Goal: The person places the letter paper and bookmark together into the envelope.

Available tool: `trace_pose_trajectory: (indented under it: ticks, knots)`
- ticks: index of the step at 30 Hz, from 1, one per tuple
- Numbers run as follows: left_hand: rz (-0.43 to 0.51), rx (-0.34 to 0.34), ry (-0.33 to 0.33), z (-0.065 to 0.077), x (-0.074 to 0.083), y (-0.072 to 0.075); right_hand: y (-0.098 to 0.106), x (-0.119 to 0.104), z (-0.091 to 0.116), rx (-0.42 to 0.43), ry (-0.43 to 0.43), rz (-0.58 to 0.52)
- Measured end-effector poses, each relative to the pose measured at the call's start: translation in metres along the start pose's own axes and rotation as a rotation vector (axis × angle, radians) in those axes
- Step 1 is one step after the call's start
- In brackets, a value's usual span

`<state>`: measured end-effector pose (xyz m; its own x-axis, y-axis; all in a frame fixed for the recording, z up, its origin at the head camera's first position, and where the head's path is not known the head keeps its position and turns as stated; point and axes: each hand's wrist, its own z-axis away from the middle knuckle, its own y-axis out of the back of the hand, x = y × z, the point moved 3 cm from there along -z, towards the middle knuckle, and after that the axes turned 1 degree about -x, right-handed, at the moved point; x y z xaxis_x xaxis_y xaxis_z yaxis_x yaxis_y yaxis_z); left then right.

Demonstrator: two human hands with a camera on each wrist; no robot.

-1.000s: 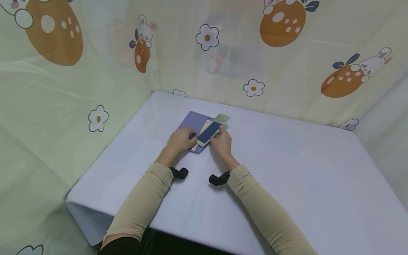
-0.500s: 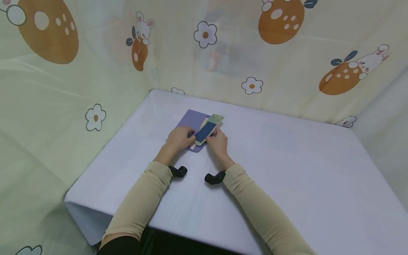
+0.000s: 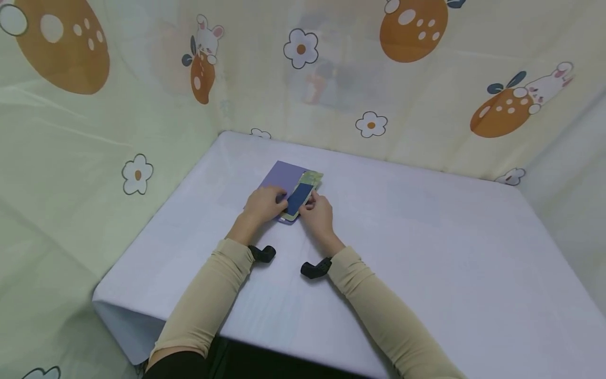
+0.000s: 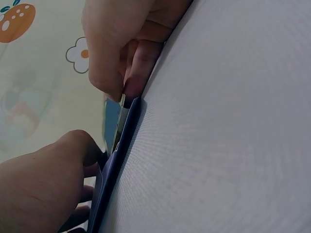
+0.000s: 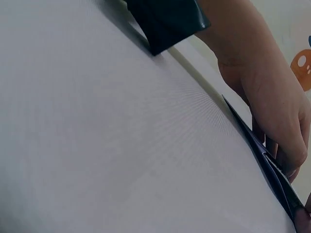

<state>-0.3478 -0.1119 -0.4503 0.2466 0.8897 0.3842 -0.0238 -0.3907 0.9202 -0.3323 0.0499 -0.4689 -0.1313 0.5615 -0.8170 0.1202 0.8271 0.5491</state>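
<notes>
A purple folder [image 3: 283, 178] lies opened out on the white table. On its right half is a flat slip [image 3: 299, 198], dark blue with a pale border and a green printed end. My left hand [image 3: 263, 203] grips the folder near its middle, thumb bent over the inner edge in the left wrist view. From the right, my right hand [image 3: 320, 215] pinches the slip's near right edge between thumb and fingers. Seen edge-on in the left wrist view, the slip stands between the folder's layers [image 4: 124, 133]. My right fingertips [image 5: 303, 221] barely enter the right wrist view.
A white cloth covers the table [image 3: 426, 252]. Behind and to the left hangs a patterned curtain [image 3: 156, 116] with rabbits and flowers. Black wrist-camera mounts [image 3: 315, 269] stick out from both sleeves, low over the cloth.
The right hand has moved left with the slip, which now lies over the folder's right half and more in line with it. The left hand keeps its place on the folder.
</notes>
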Motion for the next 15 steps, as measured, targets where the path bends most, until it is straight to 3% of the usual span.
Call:
trace_pose_trajectory:
  ticks: [10,15]
  knots:
    - [-0.006,-0.002,0.004,-0.0015,0.0001,-0.0015,0.0032,-0.0001,0.0005,-0.032,0.028,0.02]
    - [0.002,0.013,-0.004,0.0002,0.0007,0.0007,0.0037,0.0006,-0.0029,-0.049,-0.031,0.008]
